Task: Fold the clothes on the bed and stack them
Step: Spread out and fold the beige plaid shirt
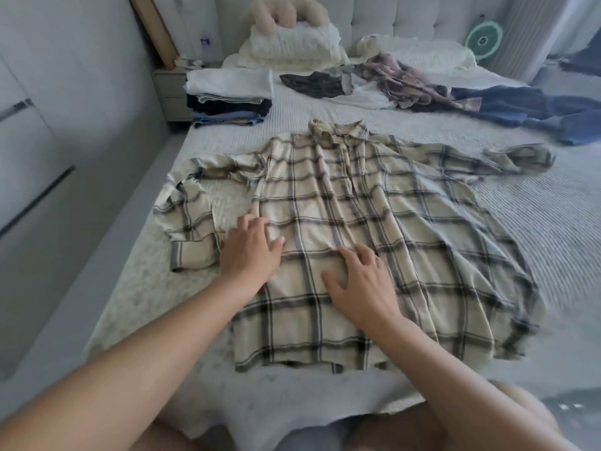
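Two bare hands press flat on a cream-and-grey plaid button-up shirt [374, 222] spread front-up across a white bed [553, 203]. The left hand [250, 252] rests with fingers straight and slightly fanned at the shirt's left side seam, just beside the left sleeve [192, 216], which lies doubled back on itself. The right hand [361, 284], fingers splayed wide, lies palm-down on the lower front panel near the button placket. Neither hand grips any cloth; both appear to be smoothing the fabric flat, a step that likely comes ahead of the first fold.

The shirt's collar [335, 128] points toward the headboard, its right sleeve [517, 157] stretched out toward the far side, its hem nearest the person.

The job looks partly done. A neat stack of folded clothes [231, 99], white on top with dark and blue pieces beneath, sits at the bed's left edge, well apart from the shirt. Still waiting beyond the collar is a loose heap: a dark patterned garment [312, 84], a crumpled brown printed piece [413, 83], something white beneath them, and blue jeans [533, 109] sprawled to the right. By that count, the plaid shirt and at least four more items remain to be folded and stacked.

Pillows [292, 50] and a beige plush toy [286, 11] sit at the head of the bed.
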